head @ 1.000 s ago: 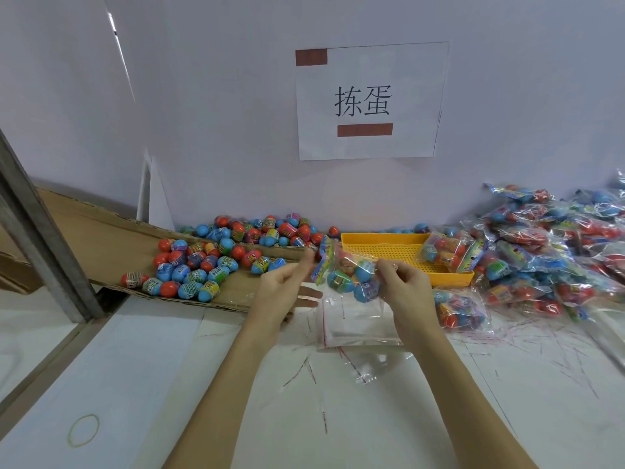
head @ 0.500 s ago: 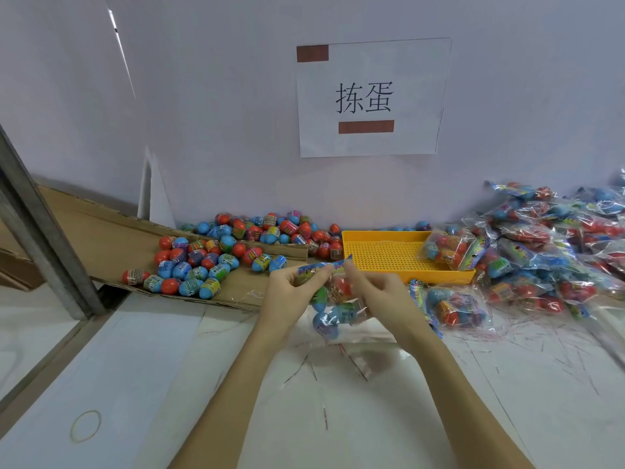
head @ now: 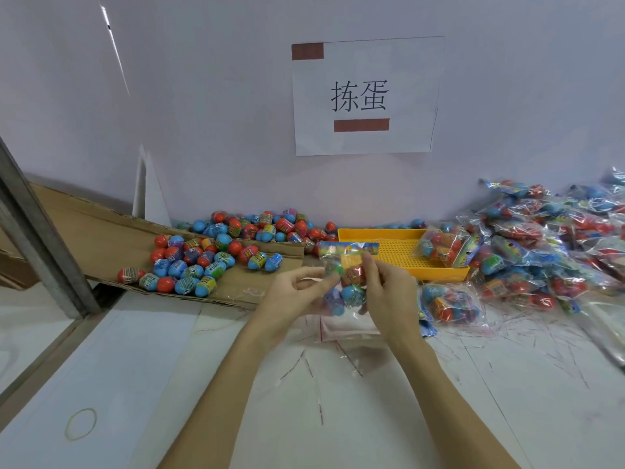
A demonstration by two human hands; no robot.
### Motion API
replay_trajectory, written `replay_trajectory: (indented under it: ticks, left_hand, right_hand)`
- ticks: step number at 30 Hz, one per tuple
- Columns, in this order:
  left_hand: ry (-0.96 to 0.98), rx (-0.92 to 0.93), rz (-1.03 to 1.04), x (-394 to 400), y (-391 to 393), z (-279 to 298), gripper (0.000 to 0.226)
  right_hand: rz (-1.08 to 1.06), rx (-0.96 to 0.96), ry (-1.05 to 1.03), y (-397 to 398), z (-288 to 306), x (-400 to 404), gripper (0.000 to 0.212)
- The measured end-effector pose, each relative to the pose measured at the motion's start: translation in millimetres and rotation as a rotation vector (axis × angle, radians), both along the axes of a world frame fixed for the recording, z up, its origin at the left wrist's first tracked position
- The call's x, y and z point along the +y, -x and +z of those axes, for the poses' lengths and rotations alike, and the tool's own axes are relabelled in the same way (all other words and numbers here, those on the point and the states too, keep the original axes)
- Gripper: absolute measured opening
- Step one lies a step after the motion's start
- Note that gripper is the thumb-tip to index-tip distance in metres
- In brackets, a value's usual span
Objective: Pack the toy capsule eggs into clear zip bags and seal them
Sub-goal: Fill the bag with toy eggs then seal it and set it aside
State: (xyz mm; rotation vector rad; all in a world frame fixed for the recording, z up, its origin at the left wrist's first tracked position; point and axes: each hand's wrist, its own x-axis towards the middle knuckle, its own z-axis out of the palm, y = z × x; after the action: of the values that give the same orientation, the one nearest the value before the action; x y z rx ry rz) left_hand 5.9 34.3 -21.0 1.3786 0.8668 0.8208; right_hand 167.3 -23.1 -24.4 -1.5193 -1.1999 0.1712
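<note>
You are holding a filled clear zip bag (head: pixel 345 282) above the white table (head: pixel 507 384), its printed top strip level, in front of the yellow tray (head: pixel 399 262). Your right hand (head: pixel 389 292) is pinching it just under the strip; your left hand (head: pixel 297 292) is pinching its left side — both sets of fingers curled. Empty clear bags (head: pixel 348 328) are lying flat right below. Loose capsule eggs (head: pixel 209 258) are sitting on the cardboard (head: pixel 101 238) to your left, and packed bags (head: pixel 541 248) are piling up on your right.
</note>
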Motion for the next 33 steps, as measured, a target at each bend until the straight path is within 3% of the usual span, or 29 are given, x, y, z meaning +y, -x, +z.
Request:
replay_trajectory:
  ticks: [2, 6, 9, 14, 16, 18, 21, 24, 25, 26, 30, 33]
  left_hand:
    - [-0.063, -0.025, -0.039, 0, 3, 0, 0.034]
    - [-0.183, 0.000, 0.021, 5, 10, 2, 0.018]
    - [-0.210, 0.044, 0.011, 4, 11, 3, 0.013]
    - [-0.031, -0.137, 0.125, 3, 5, 6, 0.053]
    - [0.030, -0.196, 0.163, 4, 3, 7, 0.052]
    - [0.121, -0.263, 0.209, 4, 2, 8, 0.037]
    - [0.200, -0.360, 0.225, 2, 3, 10, 0.017]
    - [0.043, -0.344, 0.325, 1, 4, 12, 0.019]
    - [-0.009, -0.337, 0.363, 0, 4, 13, 0.023]
    - [-0.041, -0.353, 0.373, -1, 5, 14, 0.027]
    - [-0.153, -0.344, 0.217, 1, 8, 13, 0.034]
    - [-0.082, -0.349, 0.172, 3, 8, 13, 0.036]
  right_hand:
    - [-0.027, 0.063, 0.004, -3, 0, 1, 0.041]
    - [0.303, 0.614, 0.091, -5, 10, 1, 0.028]
    - [0.476, 0.567, 0.158, -7, 14, -3, 0.025]
    - [0.311, 0.679, 0.054, -9, 17, -6, 0.021]
    - [0.279, 0.734, 0.057, -11, 21, -7, 0.022]
    - [0.292, 0.768, 0.082, -11, 24, -8, 0.022]
    - [0.249, 0.658, 0.082, -8, 26, -8, 0.016]
    - [0.050, 0.107, 0.005, -11, 21, -7, 0.013]
    - [0.022, -0.017, -0.016, -12, 19, -7, 0.016]
    - [0.050, -0.016, -0.031, -12, 17, -6, 0.019]
    - [0.377, 0.486, 0.004, -8, 23, -10, 0.026]
    - [0.428, 0.789, 0.007, -1, 28, -8, 0.042]
